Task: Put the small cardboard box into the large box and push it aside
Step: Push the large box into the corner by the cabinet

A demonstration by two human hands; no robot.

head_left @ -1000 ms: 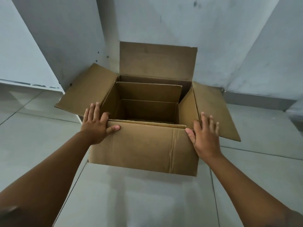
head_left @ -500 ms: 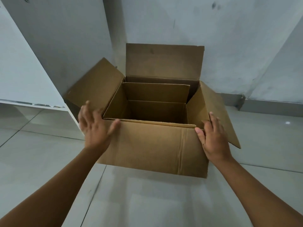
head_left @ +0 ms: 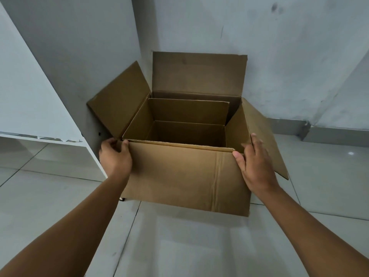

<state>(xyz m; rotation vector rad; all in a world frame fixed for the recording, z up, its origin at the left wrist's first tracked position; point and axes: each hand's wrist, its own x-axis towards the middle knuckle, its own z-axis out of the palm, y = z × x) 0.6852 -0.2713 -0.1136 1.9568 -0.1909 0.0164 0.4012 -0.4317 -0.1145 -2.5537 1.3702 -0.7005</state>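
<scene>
At large box (head_left: 185,172) corners, left hand (head_left: 115,156), right hand (head_left: 256,166)

The large box (head_left: 179,172) sits open on the tiled floor (head_left: 189,246) between both hands. The left hand (head_left: 115,156) curls over its near left corner, fingers on the edge; the right hand (head_left: 257,166) lies flat against the near right corner. Beyond the hands, a smaller box (head_left: 189,112) stands inside. A white cabinet panel (head_left: 30,96) stands left of the left hand.

Head camera looks forward and down, close above the open box (head_left: 179,172).
</scene>
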